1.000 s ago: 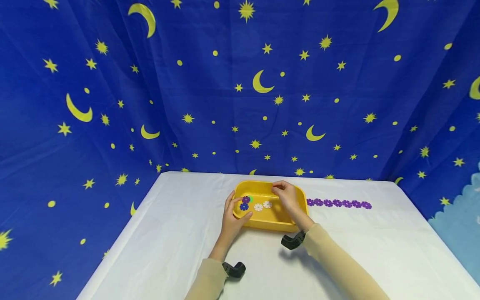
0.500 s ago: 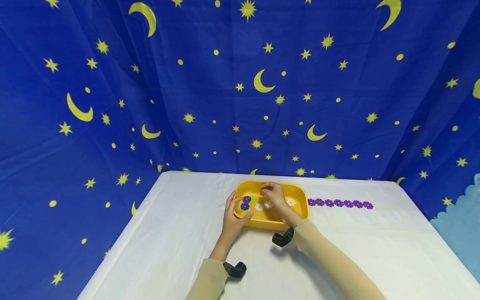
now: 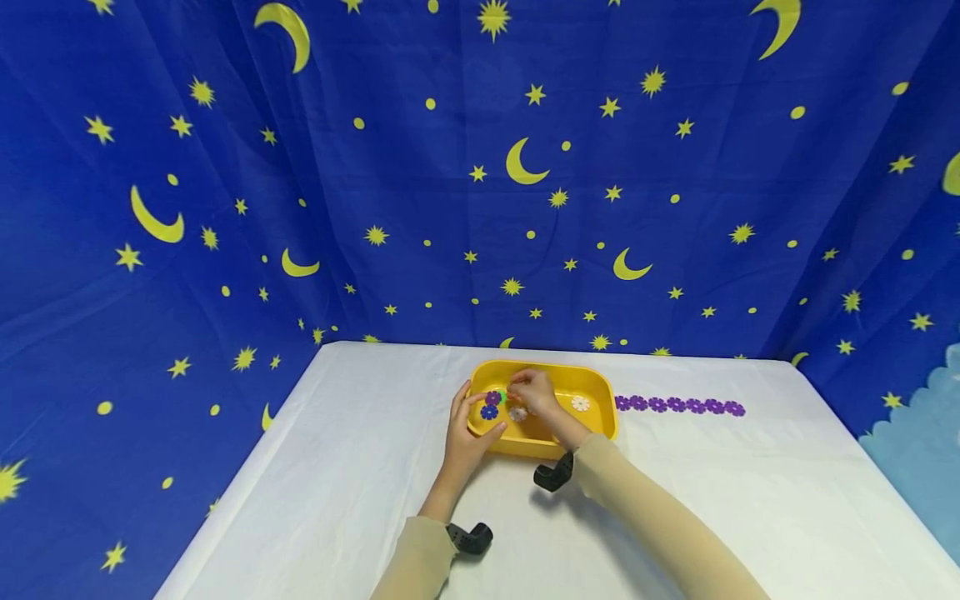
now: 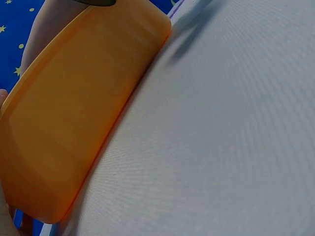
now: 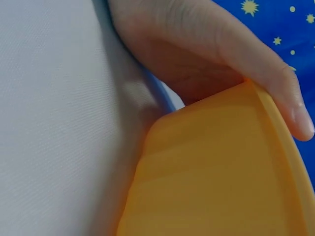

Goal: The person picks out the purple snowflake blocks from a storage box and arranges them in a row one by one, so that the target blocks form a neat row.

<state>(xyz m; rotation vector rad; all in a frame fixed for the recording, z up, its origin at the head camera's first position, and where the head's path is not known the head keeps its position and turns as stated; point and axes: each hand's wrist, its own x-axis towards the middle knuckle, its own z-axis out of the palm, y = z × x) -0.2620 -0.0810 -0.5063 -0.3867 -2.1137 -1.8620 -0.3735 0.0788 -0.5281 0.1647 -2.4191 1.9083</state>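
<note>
My left hand point(image 3: 463, 433) grips the left end of a yellow tray point(image 3: 540, 448). In the right wrist view, its thumb point(image 5: 290, 101) lies over the tray's rim. My right hand point(image 3: 536, 392) is inside the tray, fingers curled near the green flower-shaped disc point(image 3: 504, 397); whether it pinches a piece is too small to tell. Beside the left fingers lie a purple flower disc point(image 3: 492, 398) and a blue flower disc point(image 3: 489, 412). A white flower disc point(image 3: 517, 414) is partly under the right hand, and another white flower disc point(image 3: 580, 403) sits toward the right end.
A row of several purple flower discs point(image 3: 677, 405) stretches right from the tray on the white-covered table point(image 3: 337, 467). Behind the table hangs a blue curtain point(image 3: 420, 183) with yellow moons and stars. Each wrist wears a black camera mount point(image 3: 553, 475).
My right hand has moved left across the tray, uncovering the white disc toward the right end and covering a white disc nearer the middle. The left hand has stayed on the tray.
</note>
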